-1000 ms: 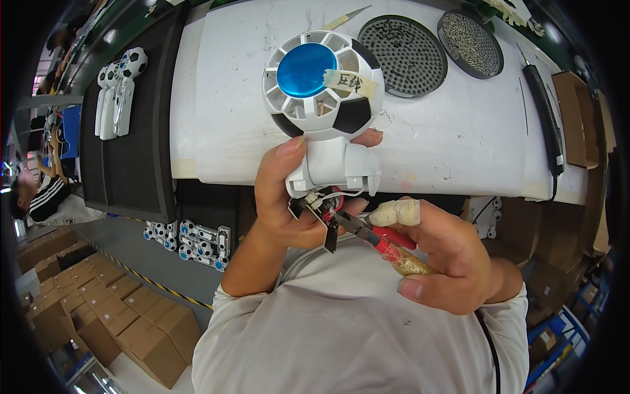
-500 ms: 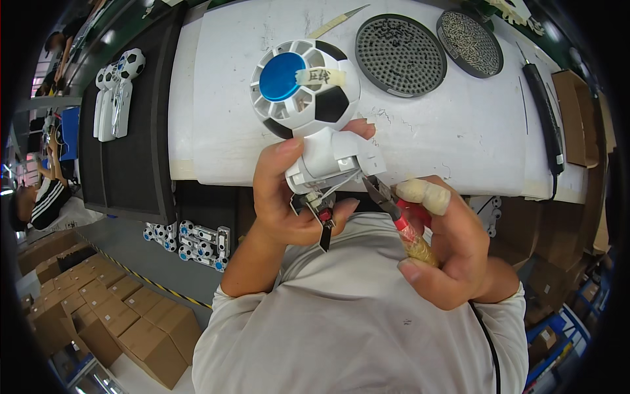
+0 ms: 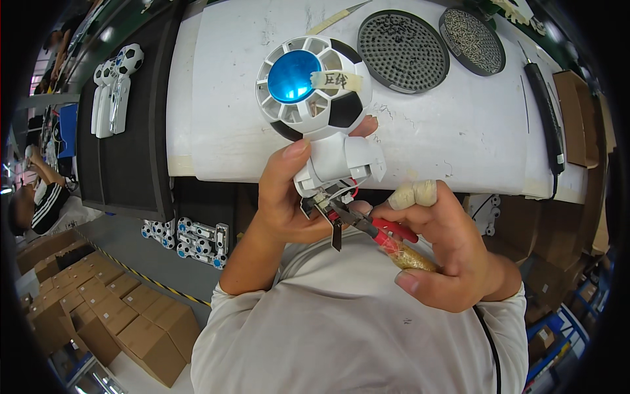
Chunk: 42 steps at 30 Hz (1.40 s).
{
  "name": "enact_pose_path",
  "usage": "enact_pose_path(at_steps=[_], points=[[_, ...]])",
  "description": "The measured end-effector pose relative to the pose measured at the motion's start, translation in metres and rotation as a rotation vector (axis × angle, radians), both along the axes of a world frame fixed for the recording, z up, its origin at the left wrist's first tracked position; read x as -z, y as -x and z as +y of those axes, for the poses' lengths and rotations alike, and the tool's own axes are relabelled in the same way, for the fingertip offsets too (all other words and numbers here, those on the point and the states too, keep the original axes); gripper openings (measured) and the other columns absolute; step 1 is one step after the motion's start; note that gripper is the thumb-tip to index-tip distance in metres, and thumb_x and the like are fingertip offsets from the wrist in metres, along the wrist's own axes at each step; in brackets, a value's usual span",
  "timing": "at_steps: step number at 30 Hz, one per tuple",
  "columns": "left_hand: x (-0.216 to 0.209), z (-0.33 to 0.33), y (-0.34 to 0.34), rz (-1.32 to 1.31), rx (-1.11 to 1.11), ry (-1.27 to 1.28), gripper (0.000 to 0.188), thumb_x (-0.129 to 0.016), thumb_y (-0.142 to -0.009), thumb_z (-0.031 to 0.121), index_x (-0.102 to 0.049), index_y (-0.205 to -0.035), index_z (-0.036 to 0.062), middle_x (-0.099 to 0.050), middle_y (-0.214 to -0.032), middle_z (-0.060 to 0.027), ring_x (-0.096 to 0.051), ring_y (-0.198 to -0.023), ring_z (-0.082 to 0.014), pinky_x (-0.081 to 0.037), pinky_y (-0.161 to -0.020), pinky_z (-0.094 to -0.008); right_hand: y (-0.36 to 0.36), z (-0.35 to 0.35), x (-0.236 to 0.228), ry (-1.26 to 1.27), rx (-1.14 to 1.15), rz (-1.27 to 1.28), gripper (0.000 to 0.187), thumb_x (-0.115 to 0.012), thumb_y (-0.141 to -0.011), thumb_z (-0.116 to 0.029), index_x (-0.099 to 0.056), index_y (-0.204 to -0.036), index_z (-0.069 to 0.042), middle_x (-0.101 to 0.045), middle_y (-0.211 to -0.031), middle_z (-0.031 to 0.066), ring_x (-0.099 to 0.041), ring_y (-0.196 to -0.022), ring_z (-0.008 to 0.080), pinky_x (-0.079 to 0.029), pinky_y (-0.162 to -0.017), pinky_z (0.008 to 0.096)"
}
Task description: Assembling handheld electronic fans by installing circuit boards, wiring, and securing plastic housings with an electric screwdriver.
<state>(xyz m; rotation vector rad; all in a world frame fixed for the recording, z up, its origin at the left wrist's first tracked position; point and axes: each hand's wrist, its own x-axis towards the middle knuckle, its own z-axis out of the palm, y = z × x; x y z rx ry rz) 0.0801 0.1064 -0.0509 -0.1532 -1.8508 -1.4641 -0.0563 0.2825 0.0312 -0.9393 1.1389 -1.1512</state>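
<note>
Cartons (image 3: 98, 315), 8 o'clock: brown, rectangular, packed in rows on the floor. A yellow-black striped tape line (image 3: 141, 276) runs past their upper edge.

Black mat (image 3: 131, 131), 9 to 10 o'clock. On it lie finished fans (image 3: 113, 88), white with football-pattern heads, side by side. Under the mat's lower edge, small football-pattern parts (image 3: 193, 240) in a cluster.

White table (image 3: 459, 131), 12 o'clock. Top edge: two round dark grilles (image 3: 401, 51), the left one larger, the other (image 3: 471, 41) at 1 o'clock. A black tool with cable (image 3: 548, 111) lies along the right edge. Brown boxes (image 3: 577, 118) at 2 to 3 o'clock, past the table.

Fan (image 3: 315, 92): handheld, white, round head with black football patches, shiny blue hub in the middle, vanes around it. A strip of tan tape label (image 3: 336, 80) with handwriting is stuck across the head, right of the hub. White handle below the head, its lower end open, with red and black wires (image 3: 341, 197) showing.

Left hand (image 3: 285, 197): closed round the fan's handle, thumb up the left side, fingertips showing at the head's lower right. Fan held over the table's near edge, head at 12 o'clock from the hand.

Right hand (image 3: 453, 256), 4 o'clock from the fan: clenched on red-handled pliers (image 3: 367, 226), two fingertips wrapped in tan tape. The pliers' nose reaches the wires at the handle's open end. Hands close together, apart by the length of the pliers.
</note>
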Motion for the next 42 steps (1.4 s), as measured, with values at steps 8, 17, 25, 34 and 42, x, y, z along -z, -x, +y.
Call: enact_pose_path(at_steps=[8,17,25,34,42], points=[[0.004,-0.002,-0.011,-0.071,0.026,0.002,0.092,-0.08,-0.076,0.009,-0.019,-0.143,0.0209,-0.046,-0.13,-0.0381,-0.054,-0.115,-0.0519,-0.045,-0.096,-0.0622,0.009,-0.003,-0.008,0.048,-0.066,0.281,0.066,-0.062,-0.074,-0.009,-0.032,-0.131,0.009,-0.053,-0.124,0.0208,-0.052,-0.113,0.0229,-0.036,-0.102,0.0323],[0.01,-0.004,-0.009,-0.004,-0.059,0.081,0.086,-0.084,-0.066,0.001,-0.038,-0.139,-0.0011,-0.059,-0.121,-0.0279,-0.066,-0.104,-0.0358,-0.055,-0.083,-0.0383,0.012,-0.009,-0.02,-0.079,-0.06,0.305,0.062,-0.062,-0.07,-0.009,-0.042,-0.125,0.01,-0.056,-0.116,0.0179,-0.057,-0.105,0.0215,-0.041,-0.096,0.0299],[0.016,-0.002,-0.003,0.069,-0.049,0.063,0.086,-0.082,-0.063,-0.005,-0.042,-0.138,0.006,-0.06,-0.119,-0.0275,-0.066,-0.097,-0.0356,-0.055,-0.077,-0.0371,0.012,-0.014,-0.016,-0.166,-0.069,0.237,0.055,-0.061,-0.07,-0.007,-0.041,-0.119,0.006,-0.057,-0.113,0.0168,-0.056,-0.103,0.0177,-0.041,-0.096,0.0291],[0.017,-0.002,0.002,0.102,-0.11,0.023,0.075,-0.076,-0.062,-0.013,-0.051,-0.129,0.0092,-0.061,-0.116,-0.0263,-0.065,-0.098,-0.0358,-0.056,-0.076,-0.0367,0.002,-0.008,0.006,-0.038,0.062,0.122,0.05,-0.06,-0.074,-0.004,-0.038,-0.118,0.003,-0.057,-0.114,0.0176,-0.056,-0.101,0.0188,-0.041,-0.095,0.0314],[0.019,0.002,0.002,0.122,-0.091,-0.101,0.07,-0.067,-0.062,-0.018,-0.054,-0.125,0.0094,-0.062,-0.114,-0.0273,-0.064,-0.099,-0.0361,-0.056,-0.076,-0.0372,-0.003,-0.009,0.003,-0.142,0.091,0.032,0.052,-0.059,-0.075,-0.005,-0.037,-0.121,0.004,-0.057,-0.115,0.0184,-0.056,-0.106,0.0215,-0.038,-0.1,0.034]])
